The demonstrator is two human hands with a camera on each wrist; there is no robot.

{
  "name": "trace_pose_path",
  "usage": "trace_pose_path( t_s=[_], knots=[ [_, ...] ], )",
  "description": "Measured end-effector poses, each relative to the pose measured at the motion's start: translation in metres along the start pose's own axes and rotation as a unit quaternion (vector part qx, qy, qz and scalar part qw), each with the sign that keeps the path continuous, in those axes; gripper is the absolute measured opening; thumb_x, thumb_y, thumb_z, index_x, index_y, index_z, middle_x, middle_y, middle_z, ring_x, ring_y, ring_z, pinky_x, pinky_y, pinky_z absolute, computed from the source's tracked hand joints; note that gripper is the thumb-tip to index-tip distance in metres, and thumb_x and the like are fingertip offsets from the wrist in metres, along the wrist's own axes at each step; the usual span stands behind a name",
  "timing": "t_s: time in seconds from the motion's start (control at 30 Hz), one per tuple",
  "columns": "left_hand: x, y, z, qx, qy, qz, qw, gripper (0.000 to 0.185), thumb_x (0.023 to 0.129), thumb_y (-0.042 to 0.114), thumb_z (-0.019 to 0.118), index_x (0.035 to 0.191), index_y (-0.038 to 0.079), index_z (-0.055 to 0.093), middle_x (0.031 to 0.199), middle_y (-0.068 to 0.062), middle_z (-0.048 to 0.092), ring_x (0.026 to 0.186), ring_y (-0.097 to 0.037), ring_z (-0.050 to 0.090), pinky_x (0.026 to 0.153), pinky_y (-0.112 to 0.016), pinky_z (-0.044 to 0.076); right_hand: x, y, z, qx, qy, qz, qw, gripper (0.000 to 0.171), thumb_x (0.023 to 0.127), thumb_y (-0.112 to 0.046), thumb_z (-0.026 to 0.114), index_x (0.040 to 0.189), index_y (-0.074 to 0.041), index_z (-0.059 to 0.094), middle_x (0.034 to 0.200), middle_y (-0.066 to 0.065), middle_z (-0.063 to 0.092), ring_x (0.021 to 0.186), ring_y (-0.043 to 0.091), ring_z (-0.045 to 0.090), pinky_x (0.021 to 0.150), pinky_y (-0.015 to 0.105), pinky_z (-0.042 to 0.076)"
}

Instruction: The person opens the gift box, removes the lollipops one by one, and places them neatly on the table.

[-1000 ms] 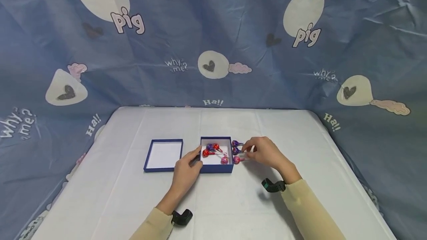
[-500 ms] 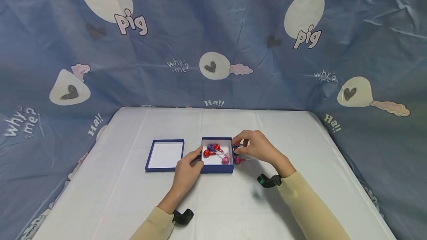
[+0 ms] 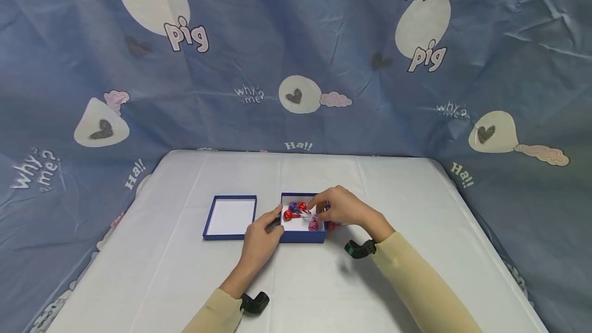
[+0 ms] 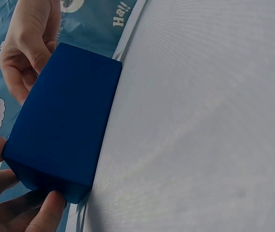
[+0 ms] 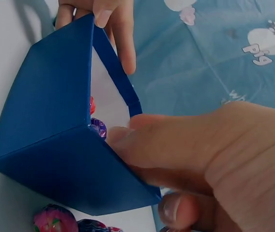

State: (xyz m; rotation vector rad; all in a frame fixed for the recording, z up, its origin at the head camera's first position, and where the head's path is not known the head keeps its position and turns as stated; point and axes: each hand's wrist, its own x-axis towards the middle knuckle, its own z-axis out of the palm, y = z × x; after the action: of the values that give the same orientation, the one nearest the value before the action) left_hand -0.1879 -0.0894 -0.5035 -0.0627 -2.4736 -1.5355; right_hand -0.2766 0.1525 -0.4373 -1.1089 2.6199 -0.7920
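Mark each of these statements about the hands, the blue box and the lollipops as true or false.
1. The left hand grips the left edge of the blue box. True.
2. The blue box holds nothing. False: several lollipops lie inside it.
3. The right hand is over the box's right side. True.
4. The lid sits closed on the box. False: it lies open side up on the table, to the left of the box.
5. All lollipops are in the box. False: at least one lollipop on the table lies outside the box wall.
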Motion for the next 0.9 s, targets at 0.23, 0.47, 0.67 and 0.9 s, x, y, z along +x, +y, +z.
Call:
trace_pose_path(
  t_s=[0.23,0.47,0.67,0.9],
  knots=[
    [-0.002,-0.001,0.001,-0.003,-0.004,-0.002,1.0000,0.051,0.087,0.008,0.067,0.137,0.020,0.065,0.135,-0.002,0.063,0.129,-0.023,0.056,0.108,-0.043,0.044,0.000,-0.006,0.007,0.020,-0.050,0.029,0.998,0.026,0.098,-0.004,0.056,0.108,-0.012,0.079,0.092,0.000,0.076,0.060,0.021,0.069,0.056,0.029,0.054],
    [-0.002,-0.001,0.001,-0.003,-0.003,0.000,1.0000,0.050,0.088,0.008,0.067,0.137,0.019,0.065,0.136,-0.002,0.063,0.128,-0.023,0.057,0.106,-0.043,0.046,0.005,-0.012,0.011,-0.029,-0.055,0.065,0.996,0.034,0.095,-0.001,0.051,0.102,-0.016,0.080,0.090,-0.004,0.074,0.056,0.012,0.063,0.055,0.030,0.052],
    [-0.001,0.000,0.001,-0.003,-0.004,0.001,1.0000,0.050,0.088,0.008,0.067,0.137,0.019,0.065,0.136,-0.003,0.063,0.128,-0.023,0.057,0.106,-0.044,0.045,0.009,-0.014,0.013,-0.045,-0.065,0.062,0.995,0.035,0.090,0.001,0.053,0.102,-0.017,0.081,0.094,-0.004,0.074,0.061,0.008,0.056,0.054,0.029,0.048],
    [0.000,0.000,0.000,0.001,-0.003,0.002,1.0000,0.050,0.088,0.008,0.067,0.137,0.018,0.065,0.134,-0.002,0.064,0.128,-0.023,0.057,0.107,-0.045,0.045,0.013,-0.010,0.020,-0.008,-0.065,0.038,0.997,0.024,0.082,0.001,0.076,0.099,-0.016,0.080,0.087,-0.005,0.073,0.074,0.006,0.063,0.062,0.026,0.053]
  ],
)
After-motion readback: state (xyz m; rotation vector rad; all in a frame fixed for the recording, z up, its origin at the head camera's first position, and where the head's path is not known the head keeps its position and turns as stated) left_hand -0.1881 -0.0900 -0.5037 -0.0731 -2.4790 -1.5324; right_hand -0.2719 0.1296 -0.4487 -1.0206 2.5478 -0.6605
